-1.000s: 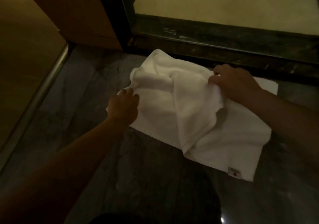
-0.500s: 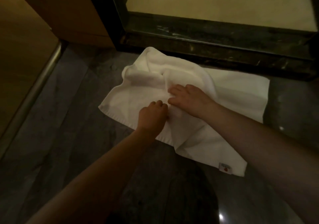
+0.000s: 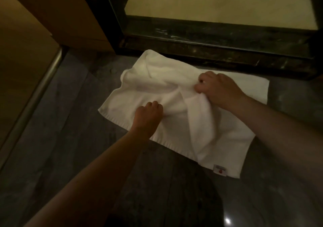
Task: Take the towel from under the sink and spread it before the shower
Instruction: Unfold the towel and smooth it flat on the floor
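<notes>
**Towel on the floor, both hands in the cloth**

The white towel (image 3: 174, 90) lies on the dark floor (image 3: 73, 139), its far edge just beside the shower's dark curb (image 3: 209, 52). It is only partly flat: the far left part is bunched, and a long fold runs down its middle. The right hand (image 3: 220, 90) has its grip closed round the top of that fold, thumb and fingers pinching the cloth and holding it raised. The left hand (image 3: 148, 114) rests on the near left part, fingers curled tight into the cloth, which creases around them. A small label (image 3: 219, 170) sits on the near right corner.
</notes>
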`<action>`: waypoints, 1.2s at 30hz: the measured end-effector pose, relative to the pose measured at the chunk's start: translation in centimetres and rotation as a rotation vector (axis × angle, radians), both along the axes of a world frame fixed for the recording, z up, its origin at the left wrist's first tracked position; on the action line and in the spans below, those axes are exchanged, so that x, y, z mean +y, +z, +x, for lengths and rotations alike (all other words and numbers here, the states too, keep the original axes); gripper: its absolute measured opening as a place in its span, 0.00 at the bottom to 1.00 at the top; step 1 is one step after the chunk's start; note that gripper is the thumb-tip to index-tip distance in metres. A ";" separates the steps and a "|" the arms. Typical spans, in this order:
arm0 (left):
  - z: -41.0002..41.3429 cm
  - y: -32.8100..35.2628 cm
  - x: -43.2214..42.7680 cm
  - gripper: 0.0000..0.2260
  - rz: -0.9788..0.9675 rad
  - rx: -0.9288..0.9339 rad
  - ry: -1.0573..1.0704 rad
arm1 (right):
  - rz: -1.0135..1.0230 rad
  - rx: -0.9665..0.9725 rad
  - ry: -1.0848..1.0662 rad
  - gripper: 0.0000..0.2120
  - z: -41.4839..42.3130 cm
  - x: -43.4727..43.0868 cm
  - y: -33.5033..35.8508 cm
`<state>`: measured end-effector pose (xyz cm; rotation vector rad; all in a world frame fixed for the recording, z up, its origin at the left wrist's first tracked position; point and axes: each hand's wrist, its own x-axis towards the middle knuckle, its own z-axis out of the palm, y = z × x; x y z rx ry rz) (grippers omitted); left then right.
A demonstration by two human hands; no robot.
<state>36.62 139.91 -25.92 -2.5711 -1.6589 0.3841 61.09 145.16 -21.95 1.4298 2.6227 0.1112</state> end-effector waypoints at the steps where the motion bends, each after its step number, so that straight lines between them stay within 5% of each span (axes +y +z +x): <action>1: -0.3 0.1 0.0 0.06 0.003 0.010 -0.007 | 0.001 0.002 -0.023 0.10 0.9 0.0 0.3; 8: -1.7 0.7 1.4 0.11 0.025 0.151 -0.027 | 0.005 -0.026 -0.142 0.17 4.8 -0.4 1.4; 19: -3.4 2.0 4.0 0.12 -0.004 0.151 0.122 | 0.014 -0.022 -0.254 0.11 7.7 -2.1 0.7; 24: -0.8 1.6 3.2 0.11 -0.026 0.003 0.091 | -0.022 0.111 -0.140 0.10 5.5 -2.5 1.5; 30: 3.6 -0.2 1.3 0.22 -0.138 -0.124 -0.156 | -0.238 0.119 0.097 0.24 1.2 -5.0 0.6; 36: 5.6 -1.3 0.0 0.19 -0.151 -0.238 -0.141 | -0.232 0.006 0.197 0.10 0.1 -5.6 -1.5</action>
